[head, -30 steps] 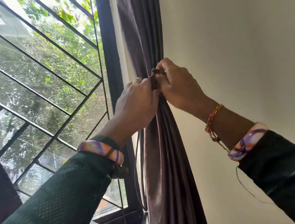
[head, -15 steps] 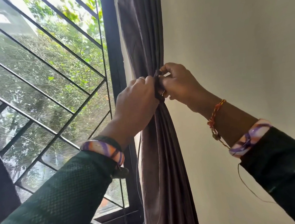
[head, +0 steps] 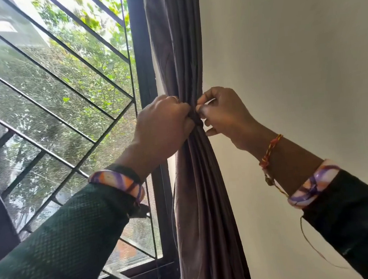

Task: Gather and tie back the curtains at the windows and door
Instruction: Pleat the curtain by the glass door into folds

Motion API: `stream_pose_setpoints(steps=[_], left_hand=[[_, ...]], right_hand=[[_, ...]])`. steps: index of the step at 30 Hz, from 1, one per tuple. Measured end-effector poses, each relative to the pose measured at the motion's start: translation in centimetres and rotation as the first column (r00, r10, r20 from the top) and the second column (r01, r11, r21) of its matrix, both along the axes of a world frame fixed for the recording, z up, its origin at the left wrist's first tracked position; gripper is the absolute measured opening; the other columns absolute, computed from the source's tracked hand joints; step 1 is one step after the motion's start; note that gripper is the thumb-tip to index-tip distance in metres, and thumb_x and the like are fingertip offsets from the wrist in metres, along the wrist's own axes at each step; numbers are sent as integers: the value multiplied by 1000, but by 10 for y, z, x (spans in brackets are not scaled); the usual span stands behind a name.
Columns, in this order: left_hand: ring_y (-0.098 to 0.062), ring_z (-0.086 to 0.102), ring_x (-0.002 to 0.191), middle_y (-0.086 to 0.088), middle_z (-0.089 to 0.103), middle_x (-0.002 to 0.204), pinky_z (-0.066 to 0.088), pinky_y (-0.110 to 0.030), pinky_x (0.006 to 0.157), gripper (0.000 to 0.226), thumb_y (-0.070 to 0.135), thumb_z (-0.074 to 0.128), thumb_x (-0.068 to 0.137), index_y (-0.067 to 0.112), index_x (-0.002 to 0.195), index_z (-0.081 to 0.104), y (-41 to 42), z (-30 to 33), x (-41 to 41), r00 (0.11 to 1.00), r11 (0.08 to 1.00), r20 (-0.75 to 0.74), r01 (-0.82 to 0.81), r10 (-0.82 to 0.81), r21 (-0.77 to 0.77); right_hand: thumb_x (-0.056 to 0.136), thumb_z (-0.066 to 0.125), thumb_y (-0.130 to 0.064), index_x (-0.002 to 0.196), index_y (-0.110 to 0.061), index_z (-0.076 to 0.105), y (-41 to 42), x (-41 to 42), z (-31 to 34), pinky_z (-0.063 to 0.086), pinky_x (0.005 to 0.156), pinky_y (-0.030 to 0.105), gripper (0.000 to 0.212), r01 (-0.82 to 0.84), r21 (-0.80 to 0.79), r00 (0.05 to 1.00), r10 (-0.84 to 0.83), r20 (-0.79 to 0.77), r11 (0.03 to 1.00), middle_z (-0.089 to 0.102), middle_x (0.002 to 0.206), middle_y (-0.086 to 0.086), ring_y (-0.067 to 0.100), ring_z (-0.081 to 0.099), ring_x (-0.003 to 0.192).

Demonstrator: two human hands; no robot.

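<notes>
Left hand [head: 163, 124] grips the bunched curtain [head: 195, 182], right hand [head: 223, 113] at 3 o'clock pinches the tie [head: 195, 119]; I'd cinch it snug, folds even.

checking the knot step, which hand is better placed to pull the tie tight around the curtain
Probably the right. The right hand pinches the dark tie at the curtain's cinched waist, on the open wall side. The left hand grips the gathered folds, so it is busy holding the bunch.
</notes>
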State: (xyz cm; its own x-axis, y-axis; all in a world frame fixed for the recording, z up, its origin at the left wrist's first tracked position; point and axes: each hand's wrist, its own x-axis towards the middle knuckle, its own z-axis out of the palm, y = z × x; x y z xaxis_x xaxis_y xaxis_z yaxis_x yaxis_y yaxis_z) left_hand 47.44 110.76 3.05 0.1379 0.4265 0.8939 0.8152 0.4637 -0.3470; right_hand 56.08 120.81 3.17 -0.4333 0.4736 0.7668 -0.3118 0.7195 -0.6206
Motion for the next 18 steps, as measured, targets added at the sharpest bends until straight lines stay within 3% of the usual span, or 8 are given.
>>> stream_pose_setpoints(steps=[3, 7, 11, 13, 16, 18], left_hand=[[-26, 58, 76, -8, 64, 75, 46, -31, 63, 38, 38, 42, 69, 16, 79, 71, -5, 10, 0, 932, 992, 349, 120, -98, -43], [-15, 48, 62, -2, 54, 61, 36, -24, 55, 19, 23, 57, 78, 12, 69, 68, -9, 17, 6, 640, 970, 750, 244, -166, 6], [-15, 40, 61, -4, 47, 65, 34, -24, 55, 17, 17, 54, 81, 8, 67, 59, -9, 17, 6, 496, 943, 842, 330, -213, 44], [-15, 41, 62, -4, 48, 67, 37, -24, 55, 19, 16, 53, 83, 9, 66, 57, -8, 16, 6, 450, 936, 862, 343, -233, 73], [-15, 41, 58, -5, 46, 62, 40, -24, 54, 24, 14, 52, 85, 8, 62, 53, -6, 15, 3, 314, 892, 887, 408, -339, 197], [-14, 43, 56, -6, 46, 60, 43, -23, 54, 23, 13, 55, 85, 6, 63, 55, -5, 12, -2, 233, 853, 884, 443, -406, 275]], right_hand=[[89, 56, -3, 86, -10, 55, -6, 0, -17, 53, 45, 28, 7, -94, -35, 994, 96, 56, 995, 55, 72, 6, 14, 56, 54], [79, 71, -7, 84, -7, 63, -9, -3, -32, 60, 66, 40, 9, -69, 54, 996, 65, 62, 996, 67, 80, 12, 26, 69, 74], [69, 80, -32, 92, -8, 69, -12, -7, -36, 59, 72, 39, 34, 63, 193, 996, -72, 45, 979, 71, 85, 4, 17, 69, 77], [72, 77, -35, 89, -10, 69, -9, -9, -34, 59, 69, 37, 31, 145, 258, 988, -154, 14, 955, 71, 84, 3, 15, 68, 73], [79, 72, -31, 89, -12, 71, -2, -10, -30, 55, 64, 22, 22, 257, 379, 963, -267, -27, 889, 71, 84, 3, 11, 64, 69], [81, 70, -31, 92, -12, 72, 3, -10, -29, 54, 63, 25, 22, 313, 455, 944, -327, -49, 834, 71, 84, 4, 14, 64, 69]])
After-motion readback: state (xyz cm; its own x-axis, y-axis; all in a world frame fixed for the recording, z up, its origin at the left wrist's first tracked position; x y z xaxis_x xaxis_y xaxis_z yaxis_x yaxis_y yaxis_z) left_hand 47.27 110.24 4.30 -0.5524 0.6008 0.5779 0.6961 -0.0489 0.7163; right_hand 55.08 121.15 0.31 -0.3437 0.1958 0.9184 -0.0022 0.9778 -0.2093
